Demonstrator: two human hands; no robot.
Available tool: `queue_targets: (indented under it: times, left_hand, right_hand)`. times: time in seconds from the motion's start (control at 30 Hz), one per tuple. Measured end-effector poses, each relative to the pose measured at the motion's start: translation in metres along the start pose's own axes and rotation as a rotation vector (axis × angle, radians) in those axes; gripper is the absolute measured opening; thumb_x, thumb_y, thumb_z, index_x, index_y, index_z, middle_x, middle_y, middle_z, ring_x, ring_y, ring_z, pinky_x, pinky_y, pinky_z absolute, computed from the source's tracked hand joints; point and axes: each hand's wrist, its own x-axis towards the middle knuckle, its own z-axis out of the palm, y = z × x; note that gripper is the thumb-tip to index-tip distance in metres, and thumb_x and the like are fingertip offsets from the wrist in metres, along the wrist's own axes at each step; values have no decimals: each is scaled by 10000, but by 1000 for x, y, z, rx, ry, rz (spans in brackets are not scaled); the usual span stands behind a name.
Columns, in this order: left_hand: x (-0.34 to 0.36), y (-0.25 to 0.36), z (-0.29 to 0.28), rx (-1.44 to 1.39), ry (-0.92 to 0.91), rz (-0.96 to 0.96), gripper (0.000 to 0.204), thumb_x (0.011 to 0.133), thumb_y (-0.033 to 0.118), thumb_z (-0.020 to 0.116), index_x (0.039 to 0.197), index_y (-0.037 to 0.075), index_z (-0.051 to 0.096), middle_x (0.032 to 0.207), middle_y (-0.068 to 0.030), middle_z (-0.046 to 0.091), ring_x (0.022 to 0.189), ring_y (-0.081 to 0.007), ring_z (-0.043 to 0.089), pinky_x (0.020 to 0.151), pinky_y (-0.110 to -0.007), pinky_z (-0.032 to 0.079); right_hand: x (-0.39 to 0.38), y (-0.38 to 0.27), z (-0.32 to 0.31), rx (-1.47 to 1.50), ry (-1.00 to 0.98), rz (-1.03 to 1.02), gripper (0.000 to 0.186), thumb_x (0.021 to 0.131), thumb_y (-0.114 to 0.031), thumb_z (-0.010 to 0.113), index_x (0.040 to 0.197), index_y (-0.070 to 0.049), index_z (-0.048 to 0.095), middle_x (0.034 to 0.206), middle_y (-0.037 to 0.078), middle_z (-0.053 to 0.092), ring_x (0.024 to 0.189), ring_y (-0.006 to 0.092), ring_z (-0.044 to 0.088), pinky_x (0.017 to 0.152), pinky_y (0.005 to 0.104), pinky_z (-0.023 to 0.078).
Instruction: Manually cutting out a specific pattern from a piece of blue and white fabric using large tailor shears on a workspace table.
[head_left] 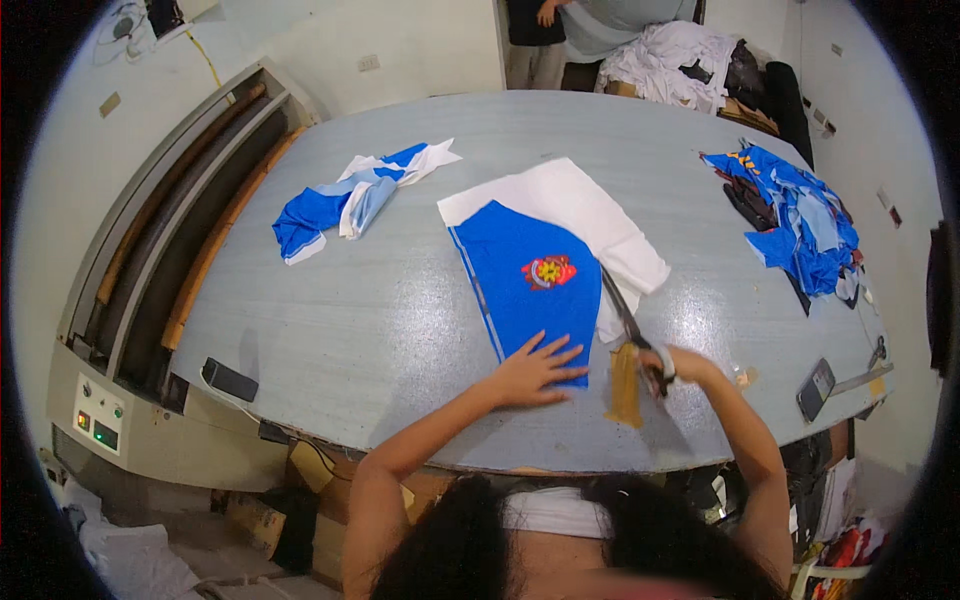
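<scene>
A blue fabric panel [535,235] with a red and yellow emblem lies on the table, white cloth [560,185] still joined or lying around its top and right side. My left hand [538,372] rests flat on the panel's lower end with its fingers spread. Closed round the handles of large scissors [624,312], my right hand [675,368] is at the panel's right. The blades run up along the blue edge where it meets the white; whether they are apart is hard to see. A yellowish-brown strip [625,385] lies beside the scissors.
Blue and white fabric pieces [315,215] lie at the table's left, a heap of blue scraps [800,220] at the right. A black box-like object [230,380] and a phone [816,390] sit near the front corners. A roller machine [185,200] borders the left. Another person [537,45] stands beyond.
</scene>
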Motion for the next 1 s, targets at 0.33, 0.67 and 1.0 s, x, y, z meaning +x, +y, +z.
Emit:
queue_targets:
  times: [0.33,0.67,1.0]
  left_hand:
    - [-41,22,-34,-358,-15,-118,303,871,373,483,1051,175,626,1202,-21,539,1248,-245,352,1037,-533,156]
    - [64,-17,0,-164,385,-494,381,837,318,523,1165,123,528,1237,-79,492,1202,-285,390,1021,-509,223]
    - [58,-30,38,24,413,-407,486,824,398,504,1216,112,486,1303,-91,422,1242,-287,331,1020,-538,190]
  right_hand:
    - [-70,22,84,317,-115,30,485,897,-447,425,653,-38,513,563,80,548,535,191,583,518,291,467]
    - [-75,47,103,677,-100,54,466,845,-350,575,1086,38,483,855,100,558,800,255,607,681,369,516]
    - [-97,46,117,838,-73,88,468,852,-386,554,1067,25,502,792,56,554,794,207,601,655,322,484]
